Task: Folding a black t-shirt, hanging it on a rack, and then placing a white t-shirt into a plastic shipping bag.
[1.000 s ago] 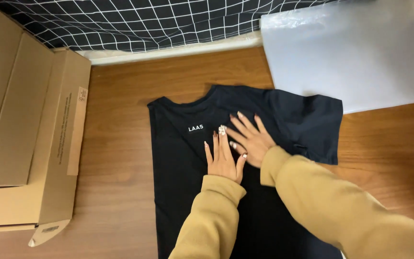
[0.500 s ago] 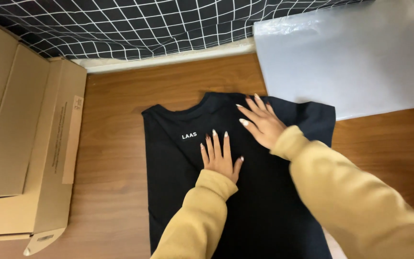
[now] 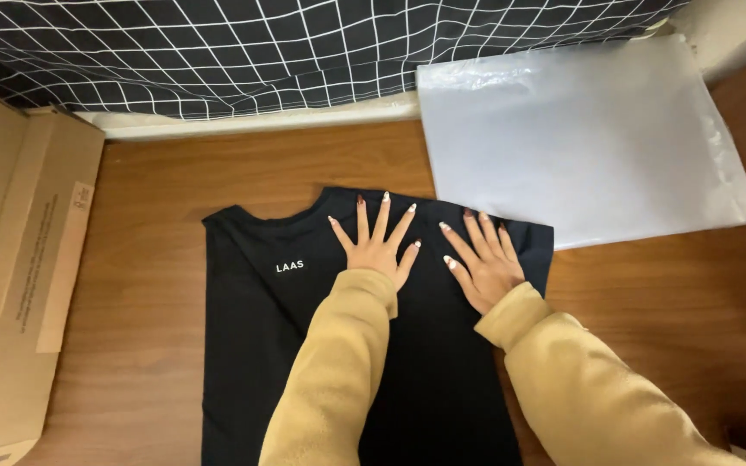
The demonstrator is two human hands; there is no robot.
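Two hands press flat, fingers spread, gripping nothing: left hand (image 3: 379, 248) and right hand (image 3: 485, 263) side by side on one black shirt (image 3: 261, 345) at centre frame. Brown wooden surface (image 3: 166, 173) beneath; one checked cloth (image 3: 261, 52) along the top, one grey plastic bag (image 3: 580, 138) upper right, cardboard boxes (image 3: 19, 276) left, contents unseen.

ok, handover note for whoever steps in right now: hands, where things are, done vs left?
Left hand: flat, fingers spread, palm down on the black shirt, near the collar. Holds nothing.
Right hand: flat on the shirt's folded right side, beside the left hand. Holds nothing.
The shirt lies on the wooden table, its right side already folded in. A clear plastic bag lies flat at the upper right; cardboard boxes sit at the left.
Done: right side folded. Left: the left side looks unfolded, and the shirt is not in the bag.
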